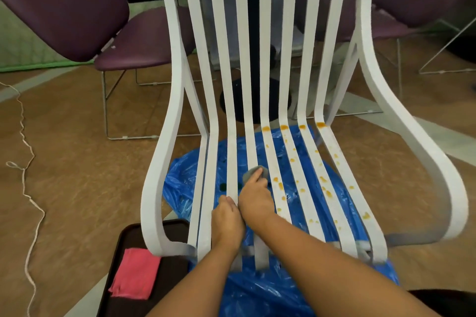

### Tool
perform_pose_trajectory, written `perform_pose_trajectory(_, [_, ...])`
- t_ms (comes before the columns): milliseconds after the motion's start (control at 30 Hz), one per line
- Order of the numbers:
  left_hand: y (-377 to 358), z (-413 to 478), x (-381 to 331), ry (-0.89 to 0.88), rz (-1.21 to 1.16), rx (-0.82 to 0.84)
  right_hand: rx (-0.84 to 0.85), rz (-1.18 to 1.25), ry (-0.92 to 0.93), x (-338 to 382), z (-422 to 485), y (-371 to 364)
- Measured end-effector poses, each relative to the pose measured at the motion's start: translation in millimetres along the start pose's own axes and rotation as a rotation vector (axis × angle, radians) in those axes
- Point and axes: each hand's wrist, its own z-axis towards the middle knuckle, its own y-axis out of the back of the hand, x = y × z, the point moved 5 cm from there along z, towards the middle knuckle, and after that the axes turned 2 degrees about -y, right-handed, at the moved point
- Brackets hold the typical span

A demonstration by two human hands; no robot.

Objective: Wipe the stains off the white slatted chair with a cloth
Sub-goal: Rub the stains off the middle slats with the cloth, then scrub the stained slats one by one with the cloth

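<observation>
The white slatted chair [266, 41] fills the middle of the view, facing me. Orange stains [279, 184] dot the right-hand seat slats, with bigger blots where seat meets back. My right hand [253, 197] presses a small grey cloth [255, 172] onto a middle seat slat, fingers closed over it. Just left of it and touching it, my left hand [226, 221] grips a seat slat near the front edge. The left slats look clean.
A blue plastic sheet [260, 288] lies under the chair. A dark tray [134, 244] at lower left holds a folded pink cloth [135, 273]. Purple chairs [64, 2] and a table with a black pedestal stand behind. A white cord [28, 188] trails along the floor at left.
</observation>
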Motion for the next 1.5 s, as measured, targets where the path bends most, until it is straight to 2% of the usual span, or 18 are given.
perform_pose_trajectory(200, [5, 0, 3, -0.004, -0.060, 0.002, 0.041, -0.130, 0.123, -9, -52, 9])
perform_pose_trajectory(367, [1, 1, 0, 0.001, 0.003, 0.013, 0.237, -0.250, 0.171, -18, -87, 13])
perform_pose_trajectory(500, [-1, 2, -3, 0.013, 0.106, 0.033, 0.439, -0.154, 0.255, -29, -95, 43])
perform_pose_trajectory(600, [0, 5, -8, 0.023, 0.290, 0.137, 0.466, 0.137, 0.255, -42, -81, 73])
perform_pose_trajectory(700, [3, 12, -22, -0.068, 0.435, 0.162, 0.404, 0.607, 0.141, -52, -64, 105])
perform_pose_trajectory(800, [13, 9, -51, -0.192, 0.155, 0.125, 0.475, 1.251, -0.088, -56, -52, 121])
perform_pose_trajectory(833, [16, 4, -61, -0.156, -0.023, 0.157, 0.510, 1.429, -0.168, -55, -51, 124])
perform_pose_trajectory(900, [19, -14, -80, -0.024, -0.425, 0.307, 0.549, 1.624, -0.260, -54, -51, 127])
perform_pose_trajectory(967, [21, -28, -94, 0.072, -0.705, 0.463, 0.548, 1.628, -0.278, -55, -52, 128])
perform_pose_trajectory(1033, [26, -35, -106, 0.057, -0.776, 0.501, 0.556, 1.589, -0.277, -56, -54, 129])
perform_pose_trajectory(1133, [32, -36, -110, 0.002, -0.698, 0.448, 0.551, 1.534, -0.216, -55, -57, 127])
perform_pose_trajectory(1300, [36, -29, -106, -0.037, -0.542, 0.351, 0.347, 1.326, -0.191, -56, -57, 134])
perform_pose_trajectory(1500, [47, -22, -104, -0.022, -0.512, 0.295, 0.362, 1.152, -0.124, -57, -54, 136])
